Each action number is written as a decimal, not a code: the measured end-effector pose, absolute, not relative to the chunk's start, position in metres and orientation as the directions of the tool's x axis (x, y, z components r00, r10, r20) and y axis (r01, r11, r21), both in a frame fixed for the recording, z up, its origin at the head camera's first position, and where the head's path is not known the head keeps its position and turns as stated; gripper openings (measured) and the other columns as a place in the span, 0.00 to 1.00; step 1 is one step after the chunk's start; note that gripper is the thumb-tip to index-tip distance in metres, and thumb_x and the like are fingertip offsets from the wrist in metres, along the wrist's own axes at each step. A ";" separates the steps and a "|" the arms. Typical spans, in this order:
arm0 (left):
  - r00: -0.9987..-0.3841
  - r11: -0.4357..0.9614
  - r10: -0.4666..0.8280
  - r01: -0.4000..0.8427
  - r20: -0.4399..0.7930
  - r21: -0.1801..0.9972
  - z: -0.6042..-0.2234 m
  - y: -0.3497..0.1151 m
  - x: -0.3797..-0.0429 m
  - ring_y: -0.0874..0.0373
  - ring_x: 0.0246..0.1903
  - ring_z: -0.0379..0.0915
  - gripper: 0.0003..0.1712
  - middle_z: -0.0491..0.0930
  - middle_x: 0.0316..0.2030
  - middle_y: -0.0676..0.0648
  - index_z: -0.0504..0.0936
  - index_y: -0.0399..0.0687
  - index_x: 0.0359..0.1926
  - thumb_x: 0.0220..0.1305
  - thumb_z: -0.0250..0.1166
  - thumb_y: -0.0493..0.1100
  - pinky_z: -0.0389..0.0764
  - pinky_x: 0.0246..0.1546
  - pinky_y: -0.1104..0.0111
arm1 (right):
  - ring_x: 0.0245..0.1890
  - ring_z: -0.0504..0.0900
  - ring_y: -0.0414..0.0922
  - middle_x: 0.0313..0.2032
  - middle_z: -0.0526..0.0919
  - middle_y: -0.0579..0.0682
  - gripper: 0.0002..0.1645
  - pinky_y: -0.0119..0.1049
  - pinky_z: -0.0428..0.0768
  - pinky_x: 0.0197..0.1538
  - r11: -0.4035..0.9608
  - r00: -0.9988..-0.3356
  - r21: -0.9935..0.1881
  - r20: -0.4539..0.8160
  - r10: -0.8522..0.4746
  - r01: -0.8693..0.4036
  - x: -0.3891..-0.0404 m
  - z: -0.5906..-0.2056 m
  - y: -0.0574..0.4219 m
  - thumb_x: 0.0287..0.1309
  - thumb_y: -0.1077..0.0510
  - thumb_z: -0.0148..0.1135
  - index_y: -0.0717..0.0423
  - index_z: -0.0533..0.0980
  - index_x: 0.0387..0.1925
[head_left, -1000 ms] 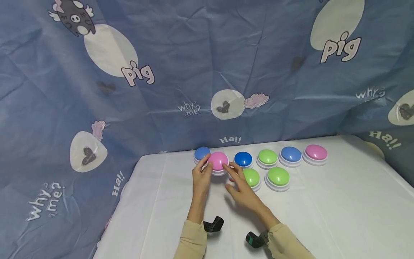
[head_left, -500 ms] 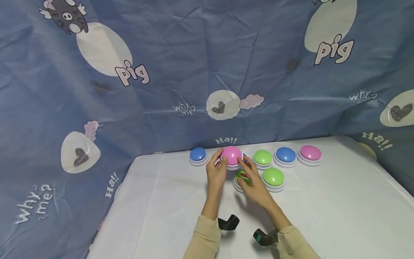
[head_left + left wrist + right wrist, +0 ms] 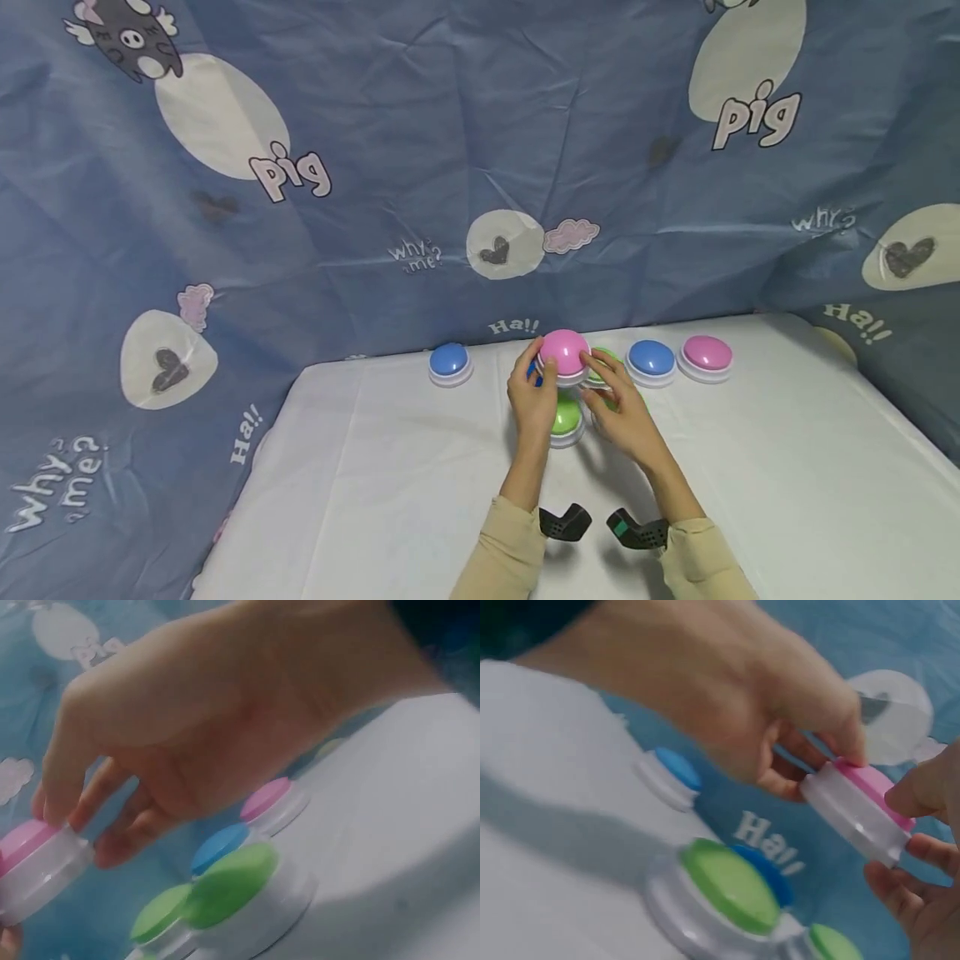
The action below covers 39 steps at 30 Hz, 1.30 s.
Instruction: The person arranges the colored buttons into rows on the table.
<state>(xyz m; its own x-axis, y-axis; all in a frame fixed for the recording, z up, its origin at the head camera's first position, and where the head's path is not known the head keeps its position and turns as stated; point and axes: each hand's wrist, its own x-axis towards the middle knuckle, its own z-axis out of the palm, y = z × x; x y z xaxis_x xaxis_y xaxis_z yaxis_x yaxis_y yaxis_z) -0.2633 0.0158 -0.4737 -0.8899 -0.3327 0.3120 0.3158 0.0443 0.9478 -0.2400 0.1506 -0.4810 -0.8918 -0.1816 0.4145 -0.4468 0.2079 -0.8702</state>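
Between my hands is a pink dome-topped push button (image 3: 564,352) with a white base, raised above the table. My left hand (image 3: 531,402) pinches its left side, and my right hand (image 3: 628,417) pinches its right side. In the right wrist view, a left fingertip lies on the pink top (image 3: 870,780) while other fingers touch the white rim; right fingers grip the opposite edge. Below, a green button (image 3: 564,417) stands on the table. A dark blue button is partly hidden behind my left hand, and my right hand covers most of another green one.
On the white table (image 3: 405,467), a blue button (image 3: 450,360) stands alone at back left. Along the back right are a green button (image 3: 604,367), a blue one (image 3: 651,358) and a second pink one (image 3: 707,353). A blue printed cloth (image 3: 360,275) hangs behind.
Both hands have carried the pink button rightward and slightly up, past the dark blue button. The left blue button has come fully into view; the camera has turned slightly right.
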 end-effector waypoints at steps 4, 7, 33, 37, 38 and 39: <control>-0.911 -0.014 -0.249 0.342 0.328 0.940 -0.478 0.033 -0.260 0.52 0.65 0.64 0.25 0.71 0.62 0.45 0.72 0.43 0.62 0.63 0.57 0.33 0.70 0.63 0.60 | 0.70 0.56 0.55 0.70 0.57 0.57 0.30 0.61 0.67 0.62 0.248 -0.914 -0.880 0.385 -0.127 -0.405 -0.240 -0.472 0.168 0.63 0.66 0.53 0.54 0.64 0.67; -0.926 -0.049 -0.200 0.335 0.320 0.941 -0.484 0.043 -0.256 0.52 0.66 0.62 0.27 0.68 0.64 0.45 0.69 0.44 0.65 0.64 0.56 0.32 0.70 0.63 0.61 | 0.70 0.55 0.55 0.70 0.58 0.56 0.28 0.61 0.66 0.63 0.255 -0.924 -0.888 0.370 -0.098 -0.383 -0.241 -0.469 0.177 0.64 0.64 0.53 0.54 0.65 0.66; -0.969 0.029 0.087 0.236 0.233 0.971 -0.492 0.116 -0.229 0.56 0.69 0.56 0.34 0.55 0.72 0.48 0.60 0.45 0.70 0.60 0.53 0.32 0.72 0.61 0.62 | 0.70 0.58 0.45 0.68 0.63 0.57 0.26 0.11 0.67 0.52 0.296 -0.948 -0.918 0.303 0.097 -0.263 -0.251 -0.483 0.254 0.68 0.60 0.48 0.55 0.65 0.66; -0.967 0.071 0.105 0.238 0.230 0.969 -0.497 0.124 -0.225 0.57 0.70 0.53 0.34 0.55 0.72 0.48 0.62 0.43 0.69 0.59 0.54 0.32 0.72 0.62 0.62 | 0.72 0.55 0.51 0.69 0.62 0.56 0.27 0.28 0.64 0.68 0.281 -0.961 -0.936 0.252 0.116 -0.211 -0.251 -0.494 0.263 0.67 0.61 0.48 0.53 0.63 0.67; -0.967 0.078 0.112 0.236 0.227 0.969 -0.499 0.126 -0.225 0.57 0.70 0.53 0.34 0.55 0.72 0.48 0.62 0.43 0.68 0.59 0.55 0.32 0.72 0.62 0.62 | 0.72 0.54 0.52 0.69 0.61 0.56 0.28 0.34 0.62 0.71 0.275 -0.963 -0.940 0.242 0.122 -0.202 -0.251 -0.497 0.266 0.67 0.62 0.48 0.53 0.63 0.67; -0.968 0.083 0.119 0.231 0.221 0.969 -0.501 0.128 -0.225 0.57 0.70 0.54 0.34 0.55 0.72 0.47 0.63 0.43 0.68 0.59 0.55 0.32 0.72 0.62 0.63 | 0.72 0.54 0.52 0.69 0.61 0.57 0.28 0.37 0.60 0.72 0.269 -0.964 -0.943 0.235 0.126 -0.195 -0.251 -0.500 0.268 0.67 0.62 0.48 0.53 0.63 0.67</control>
